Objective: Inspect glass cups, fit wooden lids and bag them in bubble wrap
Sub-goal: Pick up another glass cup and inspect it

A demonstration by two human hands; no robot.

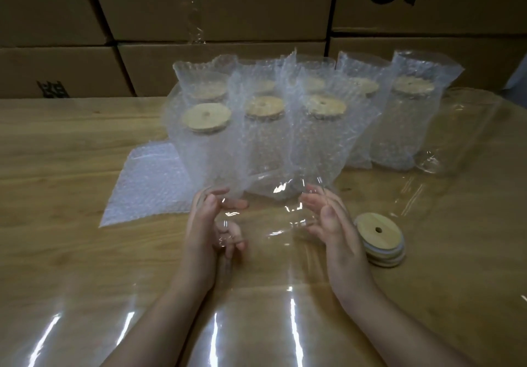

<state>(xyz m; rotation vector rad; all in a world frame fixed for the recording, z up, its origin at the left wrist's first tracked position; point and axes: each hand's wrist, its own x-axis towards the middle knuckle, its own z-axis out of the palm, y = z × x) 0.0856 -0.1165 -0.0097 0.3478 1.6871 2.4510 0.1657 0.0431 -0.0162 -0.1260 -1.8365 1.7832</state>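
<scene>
While left hand [208, 224] is curling fingers round clear glass cup [269, 218], right hand [335, 224] is pressing spread fingers at three o'clock.

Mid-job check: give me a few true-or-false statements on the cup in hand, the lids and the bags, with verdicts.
1. The glass cup between the left hand and the right hand wears a lid. False: it has none.
2. Spare wooden lids sit stacked beside the right hand. True.
3. The bagged cups lie on their sides. False: they stand upright.
4. Empty bubble wrap bags lie flat on the left. True.
</scene>
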